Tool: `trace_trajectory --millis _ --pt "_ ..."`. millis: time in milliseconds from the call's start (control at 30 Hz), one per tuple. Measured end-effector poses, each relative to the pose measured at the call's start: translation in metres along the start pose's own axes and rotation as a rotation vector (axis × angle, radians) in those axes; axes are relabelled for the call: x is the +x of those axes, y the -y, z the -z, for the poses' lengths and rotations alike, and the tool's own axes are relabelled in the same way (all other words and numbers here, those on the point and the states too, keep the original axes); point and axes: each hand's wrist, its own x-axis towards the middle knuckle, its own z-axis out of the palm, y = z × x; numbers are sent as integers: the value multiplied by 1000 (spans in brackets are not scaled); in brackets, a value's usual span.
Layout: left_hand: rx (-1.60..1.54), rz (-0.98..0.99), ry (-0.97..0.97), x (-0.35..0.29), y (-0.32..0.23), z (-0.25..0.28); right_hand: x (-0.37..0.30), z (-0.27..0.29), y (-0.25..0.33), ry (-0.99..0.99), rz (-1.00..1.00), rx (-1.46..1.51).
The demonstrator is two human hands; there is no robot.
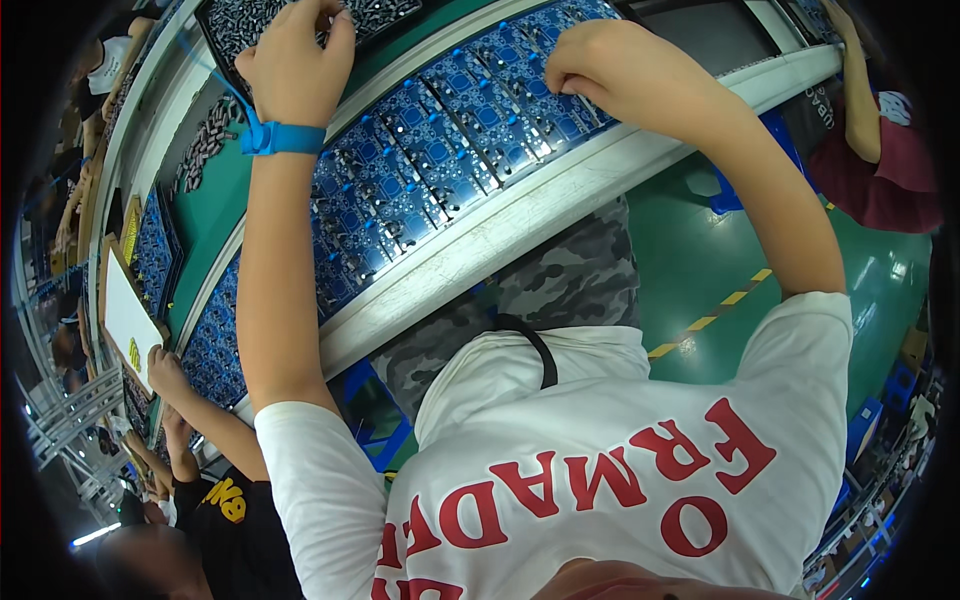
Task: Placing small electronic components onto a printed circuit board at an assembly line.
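My left hand (297, 62), a blue wrist strap (285, 138) around its wrist, is at a black tray (208, 42) heaped with small dark cylindrical components (385, 14). Its fingers are bent and closed at the heap; whatever is in them is hidden. Blue circuit boards (362, 172) lie in a row along the line, with small metal and blue parts standing on them. Over the boards' right end hangs my right hand (612, 68), thumb and fingers pinched together. I cannot make out what this pinch holds.
A pale metal rail (480, 232) borders the boards on my side. Loose components (208, 145) are scattered on the green surface at left. Farther left, a co-worker's hand (168, 375) touches a white board (130, 310). Another person's arm (860, 100) is at far right.
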Motion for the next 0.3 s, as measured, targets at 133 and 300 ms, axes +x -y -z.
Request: trace_trajectory --millis 133,300 --pt "277 -66 32 3 22 -15 6 3 1 75 40 -60" --pt "190 -98 144 8 34 -12 1 0 1 72 31 -103"
